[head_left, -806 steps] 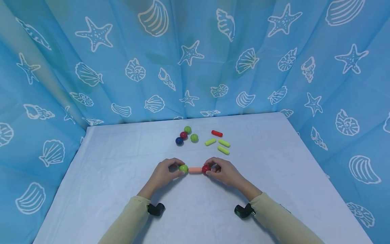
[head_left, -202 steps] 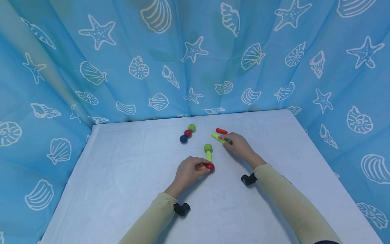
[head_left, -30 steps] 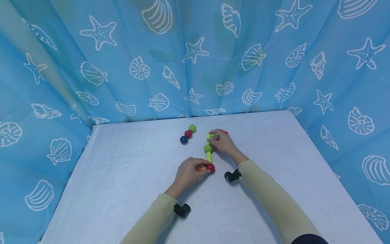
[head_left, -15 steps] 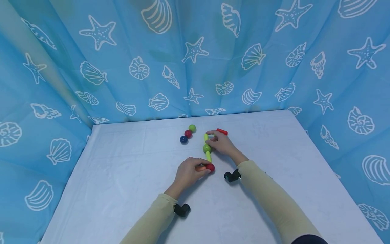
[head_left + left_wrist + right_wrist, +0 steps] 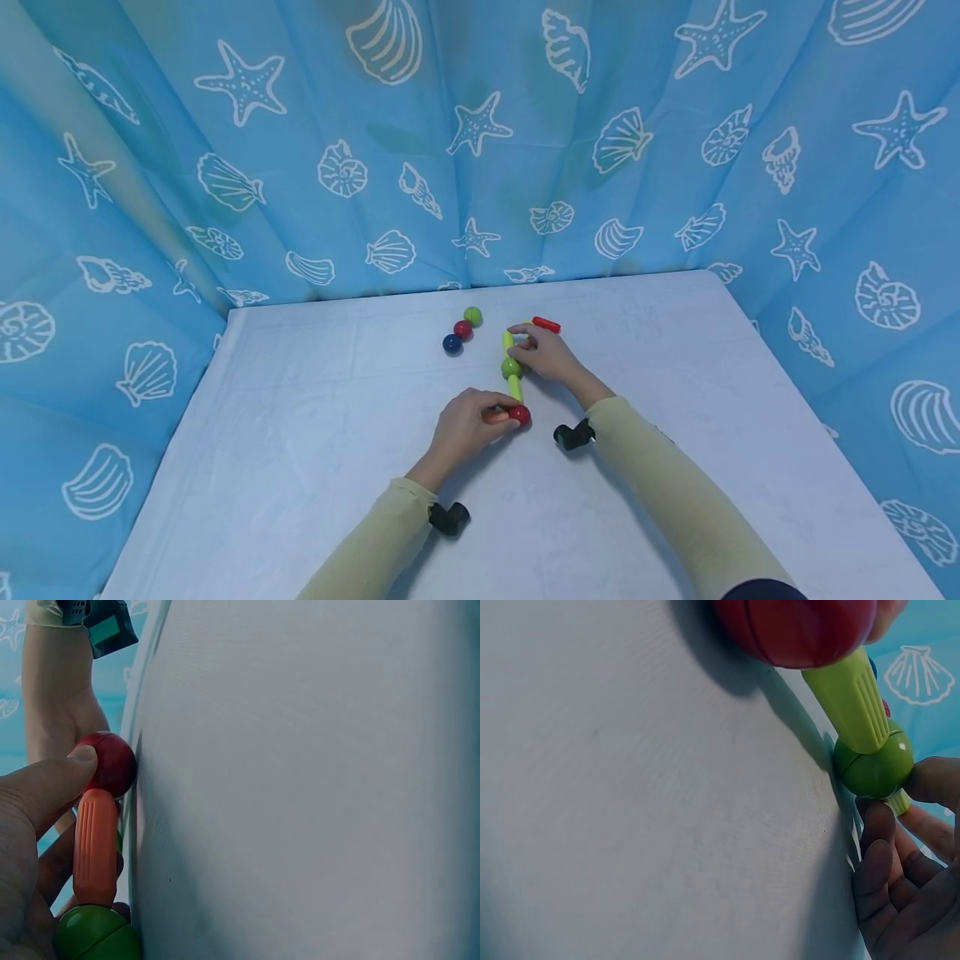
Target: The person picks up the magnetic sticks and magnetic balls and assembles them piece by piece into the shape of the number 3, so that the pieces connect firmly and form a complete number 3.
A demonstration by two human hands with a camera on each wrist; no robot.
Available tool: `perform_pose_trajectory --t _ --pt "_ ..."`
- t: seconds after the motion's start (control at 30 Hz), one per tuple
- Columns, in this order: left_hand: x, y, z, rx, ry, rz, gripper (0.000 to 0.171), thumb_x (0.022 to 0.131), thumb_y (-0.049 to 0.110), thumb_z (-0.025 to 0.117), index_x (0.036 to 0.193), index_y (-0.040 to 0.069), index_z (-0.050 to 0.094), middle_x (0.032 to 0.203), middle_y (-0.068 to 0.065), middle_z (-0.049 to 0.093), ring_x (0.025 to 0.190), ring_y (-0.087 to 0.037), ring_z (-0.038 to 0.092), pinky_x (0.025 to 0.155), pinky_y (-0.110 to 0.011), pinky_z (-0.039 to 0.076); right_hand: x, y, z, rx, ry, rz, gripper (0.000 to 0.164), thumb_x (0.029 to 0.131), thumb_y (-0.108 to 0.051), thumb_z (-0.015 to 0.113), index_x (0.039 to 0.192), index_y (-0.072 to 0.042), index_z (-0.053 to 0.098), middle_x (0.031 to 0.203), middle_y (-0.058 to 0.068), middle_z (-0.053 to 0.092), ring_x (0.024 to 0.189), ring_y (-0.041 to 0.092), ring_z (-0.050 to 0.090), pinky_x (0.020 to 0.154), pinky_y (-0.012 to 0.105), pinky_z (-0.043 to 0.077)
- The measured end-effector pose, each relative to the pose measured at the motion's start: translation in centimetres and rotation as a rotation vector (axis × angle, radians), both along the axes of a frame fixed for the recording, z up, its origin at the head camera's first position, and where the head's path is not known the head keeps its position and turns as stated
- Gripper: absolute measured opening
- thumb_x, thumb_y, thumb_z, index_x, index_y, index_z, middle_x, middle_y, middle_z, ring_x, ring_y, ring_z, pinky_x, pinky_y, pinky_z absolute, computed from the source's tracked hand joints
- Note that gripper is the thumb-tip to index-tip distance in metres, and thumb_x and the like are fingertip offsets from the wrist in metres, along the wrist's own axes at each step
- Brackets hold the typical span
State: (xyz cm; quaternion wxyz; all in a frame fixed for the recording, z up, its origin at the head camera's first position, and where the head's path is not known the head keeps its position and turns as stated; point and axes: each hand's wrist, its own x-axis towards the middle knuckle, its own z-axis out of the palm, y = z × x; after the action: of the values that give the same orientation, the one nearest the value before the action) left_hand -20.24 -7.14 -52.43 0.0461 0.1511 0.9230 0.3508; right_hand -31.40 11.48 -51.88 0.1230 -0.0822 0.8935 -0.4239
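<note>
In the head view my left hand (image 5: 461, 429) pinches a red ball (image 5: 519, 415) joined to an orange ribbed rod (image 5: 95, 844). The left wrist view shows a green ball (image 5: 97, 935) at that rod's other end, beside the palm. From the red ball a yellow-green rod (image 5: 847, 705) runs away to a second green ball (image 5: 877, 765). My right hand (image 5: 547, 354) pinches another yellow-green rod (image 5: 507, 340) at the far side of this ball, in line with the first rod. The right thumb lies against the ball in the right wrist view.
Behind the chain, to the left, lie a loose green ball (image 5: 472, 316), red ball (image 5: 462, 329) and dark blue ball (image 5: 452, 343). A red rod (image 5: 547, 324) lies past my right hand, with a yellow-green rod mostly hidden there. A blue curtain (image 5: 480, 192) surrounds the white table (image 5: 315, 400).
The orange-rod piece has gained a yellow-green rod and green ball. My right hand took another yellow-green rod and brought it left to that ball. Lately the ball and rod tipped slightly left.
</note>
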Motion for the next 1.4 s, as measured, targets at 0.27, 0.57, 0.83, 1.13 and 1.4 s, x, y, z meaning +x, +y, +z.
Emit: perform_pose_trajectory --t 0.27,0.57,0.83,1.13,1.4 --pt "0.25 0.02 -0.03 -0.01 -0.008 -0.01 0.032 0.088 0.033 0.081 0.12 0.031 0.076 0.11 0.008 0.07 0.101 -0.013 0.058 0.086 -0.033 0.05 0.01 0.24 -0.43 0.011 -0.018 0.004 0.049 0.099 -0.029 0.066 0.145 -0.017 0.054 0.106 0.008 0.068 0.085 0.02 0.063 0.078 0.032 0.054" --pt "0.29 -0.05 -0.01 -0.012 0.007 -0.023 0.031 0.089 0.033 0.08 0.12 0.031 0.076 0.109 0.008 0.07 0.101 -0.013 0.058 0.085 -0.033 0.05 0.07 0.38 -0.69 0.009 -0.006 0.004 0.049 0.099 -0.03 0.066 0.145 -0.018 0.054 0.106 0.007 0.069 0.085 0.02 0.063 0.078 0.032 0.054" --pt "0.33 -0.02 0.04 0.003 0.008 -0.02 0.031 0.089 0.032 0.08 0.119 0.031 0.076 0.109 0.008 0.07 0.101 -0.013 0.058 0.086 -0.033 0.05 0.09 0.52 -0.52 0.004 -0.001 0.013 0.049 0.099 -0.031 0.065 0.145 -0.018 0.054 0.111 0.008 0.069 0.088 0.02 0.064 0.08 0.033 0.054" --pt "0.44 0.03 0.28 0.013 -0.003 -0.02 0.031 0.088 0.031 0.081 0.119 0.03 0.076 0.109 0.007 0.07 0.102 -0.014 0.059 0.086 -0.034 0.05 0.3 0.52 0.04 0.007 0.012 0.002 0.047 0.1 -0.032 0.063 0.144 -0.017 0.056 0.124 0.011 0.066 0.098 0.023 0.063 0.083 0.034 0.055" --pt "0.39 0.07 0.13 0.006 0.0 -0.016 0.031 0.088 0.031 0.081 0.119 0.031 0.076 0.109 0.008 0.07 0.101 -0.013 0.059 0.086 -0.033 0.05 -0.33 0.57 -0.12 0.013 0.05 -0.003 0.045 0.102 -0.033 0.06 0.143 -0.017 0.056 0.125 0.01 0.065 0.106 0.026 0.062 0.093 0.041 0.053"
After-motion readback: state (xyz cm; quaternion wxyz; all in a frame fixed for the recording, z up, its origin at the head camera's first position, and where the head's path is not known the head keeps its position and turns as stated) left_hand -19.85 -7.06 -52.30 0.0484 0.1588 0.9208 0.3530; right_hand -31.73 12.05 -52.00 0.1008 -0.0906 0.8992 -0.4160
